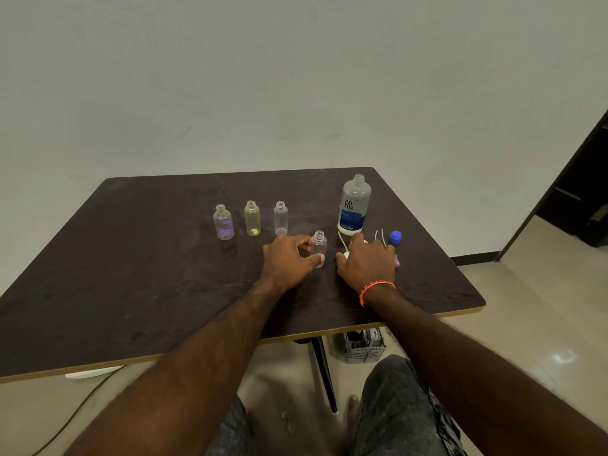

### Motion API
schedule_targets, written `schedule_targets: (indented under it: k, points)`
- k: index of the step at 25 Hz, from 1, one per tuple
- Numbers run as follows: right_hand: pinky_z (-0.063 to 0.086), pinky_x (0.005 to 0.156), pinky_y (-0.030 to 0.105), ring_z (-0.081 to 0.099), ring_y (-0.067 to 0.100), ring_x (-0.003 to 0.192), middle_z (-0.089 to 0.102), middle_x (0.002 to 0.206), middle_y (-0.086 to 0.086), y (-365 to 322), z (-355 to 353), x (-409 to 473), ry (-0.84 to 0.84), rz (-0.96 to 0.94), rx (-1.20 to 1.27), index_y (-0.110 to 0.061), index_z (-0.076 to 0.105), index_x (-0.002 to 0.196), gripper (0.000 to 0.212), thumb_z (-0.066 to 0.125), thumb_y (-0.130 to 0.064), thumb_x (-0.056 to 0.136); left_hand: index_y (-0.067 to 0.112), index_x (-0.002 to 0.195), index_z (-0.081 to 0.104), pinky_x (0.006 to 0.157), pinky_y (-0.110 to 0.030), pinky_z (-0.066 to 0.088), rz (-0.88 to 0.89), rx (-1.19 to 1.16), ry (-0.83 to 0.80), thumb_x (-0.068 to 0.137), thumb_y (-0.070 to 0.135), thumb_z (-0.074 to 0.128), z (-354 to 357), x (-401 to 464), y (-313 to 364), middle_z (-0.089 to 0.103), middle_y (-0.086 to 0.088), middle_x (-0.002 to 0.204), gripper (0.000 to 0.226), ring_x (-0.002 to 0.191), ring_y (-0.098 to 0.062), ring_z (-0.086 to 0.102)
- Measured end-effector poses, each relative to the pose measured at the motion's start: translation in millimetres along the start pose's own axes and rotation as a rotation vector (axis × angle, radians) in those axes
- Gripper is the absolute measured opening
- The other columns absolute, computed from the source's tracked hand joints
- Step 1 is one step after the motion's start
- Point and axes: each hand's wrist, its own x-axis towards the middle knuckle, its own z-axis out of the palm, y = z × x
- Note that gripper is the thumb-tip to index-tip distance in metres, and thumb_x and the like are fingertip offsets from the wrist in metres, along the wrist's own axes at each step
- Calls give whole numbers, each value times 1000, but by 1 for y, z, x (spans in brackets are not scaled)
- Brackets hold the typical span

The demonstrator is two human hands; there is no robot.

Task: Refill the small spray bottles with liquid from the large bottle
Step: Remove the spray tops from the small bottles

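A large uncapped bottle [354,205] with a blue and white label stands at the back right of the dark table [148,274]. Three small open bottles stand in a row: a clear one with a purple tint [223,222], a yellowish one [252,218] and a clear one [280,218]. My left hand [289,260] grips a fourth small clear bottle [319,246], upright on the table. My right hand [367,263] lies over a white spray cap [346,255] with thin white tubes; whether it holds the cap is hidden. A blue cap [394,237] and a purple piece [397,260] lie beside it.
The table's front edge runs close to my knees. A grey basket [363,347] sits on the floor under the table, beside its black leg [324,373]. A cable [75,413] crosses the floor at the left. A dark doorway [572,199] opens at the right.
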Motion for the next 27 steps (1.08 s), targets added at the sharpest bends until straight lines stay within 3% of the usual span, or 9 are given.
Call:
schedule_targets:
  k: [5, 12, 18, 27]
  points:
    - [49, 93, 51, 67, 30, 100, 73, 101, 9, 0, 4, 3, 16, 27, -2, -16, 55, 117, 53, 46, -63, 94, 30, 118, 77, 99, -41, 35, 15, 1, 12, 84, 48, 82, -2, -2, -2, 76, 16, 102, 39, 104, -2, 63]
    - [48, 95, 50, 68, 28, 97, 73, 97, 6, 1, 7, 6, 43, 11, 36, -15, 51, 127, 66, 43, -70, 92, 30, 115, 78, 97, -40, 38, 11, -9, 26, 82, 49, 82, -5, -4, -7, 76, 17, 97, 38, 102, -4, 67]
    - [51, 93, 50, 69, 28, 93, 73, 95, 6, 2, 6, 6, 38, 12, 18, -15, 52, 125, 67, 42, -71, 91, 31, 118, 77, 99, -41, 37, 1, -3, 29, 83, 50, 82, -8, -4, -10, 76, 17, 99, 40, 107, -6, 66]
    - [48, 93, 47, 68, 28, 98, 73, 101, 6, -4, 0, 0, 59, -14, 20, -14, 51, 129, 71, 39, -74, 91, 31, 114, 79, 95, -39, 39, 7, -13, 60, 81, 48, 83, -13, -5, -16, 75, 17, 95, 37, 97, -2, 67]
